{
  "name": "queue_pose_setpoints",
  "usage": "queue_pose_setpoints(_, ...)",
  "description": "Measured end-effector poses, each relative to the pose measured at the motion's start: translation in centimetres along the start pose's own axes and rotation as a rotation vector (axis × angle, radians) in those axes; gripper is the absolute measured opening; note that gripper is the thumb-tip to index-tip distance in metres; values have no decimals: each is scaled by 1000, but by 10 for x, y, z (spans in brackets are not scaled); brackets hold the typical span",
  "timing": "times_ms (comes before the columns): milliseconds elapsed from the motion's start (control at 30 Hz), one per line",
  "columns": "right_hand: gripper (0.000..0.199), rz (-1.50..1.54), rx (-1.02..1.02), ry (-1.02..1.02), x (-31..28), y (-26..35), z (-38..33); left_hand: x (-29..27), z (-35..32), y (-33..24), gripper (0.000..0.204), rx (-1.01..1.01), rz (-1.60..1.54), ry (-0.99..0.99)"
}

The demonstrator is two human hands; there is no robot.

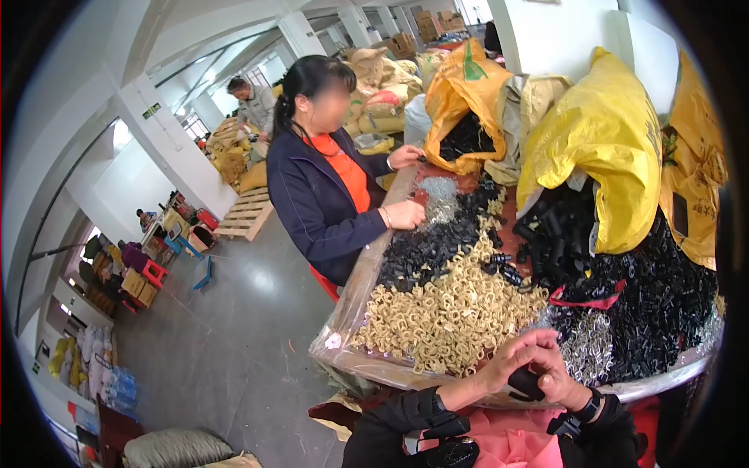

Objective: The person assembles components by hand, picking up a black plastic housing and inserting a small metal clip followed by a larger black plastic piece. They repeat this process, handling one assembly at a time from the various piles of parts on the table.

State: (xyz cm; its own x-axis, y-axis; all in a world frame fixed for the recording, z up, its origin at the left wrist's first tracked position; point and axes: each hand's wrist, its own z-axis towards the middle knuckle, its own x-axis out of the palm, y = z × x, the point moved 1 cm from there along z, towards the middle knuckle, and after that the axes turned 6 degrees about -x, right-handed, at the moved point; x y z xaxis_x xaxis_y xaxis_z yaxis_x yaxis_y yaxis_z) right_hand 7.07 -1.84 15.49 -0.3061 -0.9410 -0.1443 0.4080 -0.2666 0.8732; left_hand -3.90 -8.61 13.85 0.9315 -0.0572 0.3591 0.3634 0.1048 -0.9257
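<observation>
left hand + right hand: together, both gripping small black plastic cylinder | just beyond: heap of beige plastic clips

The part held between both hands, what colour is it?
Black: the part shows between the left hand and right hand, head view.

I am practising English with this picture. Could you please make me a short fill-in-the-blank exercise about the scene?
1. Both hands hold a small ____ part.
2. The pile nearest the hands is made of ____ coloured clips.
3. The big sacks behind the table are ____.
4. The co-worker wears a dark jacket over an ____ top.

Missing words: black; cream; yellow; orange
</observation>
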Motion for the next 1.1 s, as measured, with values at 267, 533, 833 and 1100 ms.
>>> queue_pose_setpoints(267, 66, 171, 41, -17, -12, -60, 18, -45, 28, 19, 69, -109, -271, 44)
queue_pose_setpoints(533, 64, 255, 20, 38, -17, -73, 10, -45, 31, 31, 71, -166, -237, -53)
queue_pose_setpoints(833, 61, 172, 24, 5, -28, -67, -12, -24, 34, 42, 65, -144, -37, -69)
queue_pose_setpoints(1100, 62, 156, 24, -7, -45, -73, -21, -21, 51, 53, 66, -142, 15, -47)
